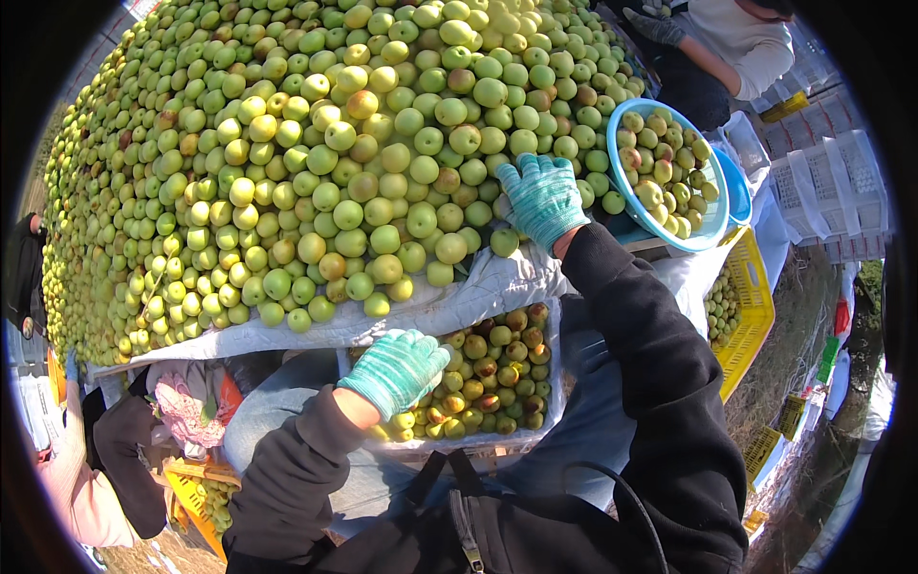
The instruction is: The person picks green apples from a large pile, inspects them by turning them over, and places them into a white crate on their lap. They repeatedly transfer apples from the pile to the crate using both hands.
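A large heap of small round green fruits (335, 191) fills the far side, some with yellow or brown patches. My right hand (543, 203), in a green striped knit glove, rests on the heap's near right edge, its fingers apart over the fruits. Left of it and nearer, my left hand (397, 371), gloved alike, hovers over the left part of a white-lined crate (555, 368) between my knees. Its fingers are bent together; whatever they hold is hidden. Browner fruits (492, 368) fill that crate. A light blue basin (617, 158) of brown-tinged fruits stands right of my right hand.
White cloth (497, 282) edges the heap. A yellow crate (751, 311) with fruits stands at the right, white crates (832, 187) beyond it. One person (727, 48) works at the far right, another (86, 478) at the left by a yellow crate (186, 497).
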### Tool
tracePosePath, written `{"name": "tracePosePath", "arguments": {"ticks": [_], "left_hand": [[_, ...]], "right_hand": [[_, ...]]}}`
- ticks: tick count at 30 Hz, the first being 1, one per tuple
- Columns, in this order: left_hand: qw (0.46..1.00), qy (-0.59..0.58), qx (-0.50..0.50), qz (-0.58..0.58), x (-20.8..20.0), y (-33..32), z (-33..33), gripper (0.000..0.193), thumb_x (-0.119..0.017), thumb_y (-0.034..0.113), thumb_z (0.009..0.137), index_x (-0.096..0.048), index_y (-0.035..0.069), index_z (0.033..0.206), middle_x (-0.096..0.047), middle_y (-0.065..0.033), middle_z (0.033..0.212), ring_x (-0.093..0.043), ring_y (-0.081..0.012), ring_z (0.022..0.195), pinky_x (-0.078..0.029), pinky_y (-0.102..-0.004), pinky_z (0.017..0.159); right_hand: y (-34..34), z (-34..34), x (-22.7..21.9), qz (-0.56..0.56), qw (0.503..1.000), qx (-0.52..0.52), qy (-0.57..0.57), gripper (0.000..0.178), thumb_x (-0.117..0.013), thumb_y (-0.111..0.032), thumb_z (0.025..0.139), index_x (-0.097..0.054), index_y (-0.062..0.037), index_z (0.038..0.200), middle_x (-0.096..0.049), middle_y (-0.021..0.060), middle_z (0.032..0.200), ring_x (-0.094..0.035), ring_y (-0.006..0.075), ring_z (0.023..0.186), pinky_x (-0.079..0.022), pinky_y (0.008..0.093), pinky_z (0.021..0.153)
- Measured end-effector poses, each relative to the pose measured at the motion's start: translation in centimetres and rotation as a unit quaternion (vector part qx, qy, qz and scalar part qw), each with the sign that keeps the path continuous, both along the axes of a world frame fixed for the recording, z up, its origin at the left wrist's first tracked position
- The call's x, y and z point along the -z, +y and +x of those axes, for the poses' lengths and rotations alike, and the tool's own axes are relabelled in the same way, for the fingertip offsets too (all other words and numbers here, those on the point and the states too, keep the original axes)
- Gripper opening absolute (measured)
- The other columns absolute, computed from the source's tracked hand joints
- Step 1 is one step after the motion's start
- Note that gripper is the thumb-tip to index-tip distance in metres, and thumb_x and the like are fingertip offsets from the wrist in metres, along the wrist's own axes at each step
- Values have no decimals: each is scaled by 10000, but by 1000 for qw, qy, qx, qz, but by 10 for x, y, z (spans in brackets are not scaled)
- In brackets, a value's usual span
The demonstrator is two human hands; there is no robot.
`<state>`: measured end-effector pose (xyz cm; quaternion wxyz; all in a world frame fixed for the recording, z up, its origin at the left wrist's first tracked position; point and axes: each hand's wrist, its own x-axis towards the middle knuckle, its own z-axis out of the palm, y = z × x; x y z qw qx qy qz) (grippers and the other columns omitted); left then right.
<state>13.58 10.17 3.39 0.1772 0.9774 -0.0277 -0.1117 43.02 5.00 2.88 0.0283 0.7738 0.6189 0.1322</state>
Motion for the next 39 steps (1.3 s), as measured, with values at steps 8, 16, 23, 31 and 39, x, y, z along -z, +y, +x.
{"name": "tracePosePath", "arguments": {"ticks": [8,16,23,31,39], "left_hand": [[999,-33,-20,-22,-2,9,4,245,-602,229,789,-613,84,986,-587,-75,840,-590,-268,798,-466,-404,701],[999,-15,-23,18,6,9,4,295,-573,216,807,-612,89,1070,-601,-92,932,-593,-260,899,-467,-382,782],[999,28,-11,38,-1,8,6,260,-565,211,809,-623,110,1041,-589,-67,885,-599,-241,855,-473,-375,762],[998,42,-1,46,3,7,5,237,-611,170,771,-610,109,1000,-582,-68,955,-581,-247,916,-468,-386,760],[996,-76,-46,-18,15,4,1,273,-584,239,817,-617,90,1042,-612,-87,911,-594,-279,861,-481,-402,743]], "right_hand": [[12,38,-5,300,940,-4,160,198,-616,-123,787,-595,-77,978,-598,125,876,-604,312,806,-504,398,685],[52,-14,-14,82,989,-79,98,375,-691,-360,781,-626,-141,1078,-624,36,884,-608,240,822,-500,357,696],[41,24,-11,150,988,-22,2,214,-605,-231,816,-588,-159,1016,-568,55,916,-614,245,754,-519,388,585],[46,73,-9,235,965,70,92,251,-600,-302,882,-567,-140,1071,-592,110,949,-633,304,802,-531,417,643],[75,65,-42,140,989,39,9,299,-590,-355,892,-558,-163,1118,-611,93,933,-615,292,868,-516,424,703]]}}
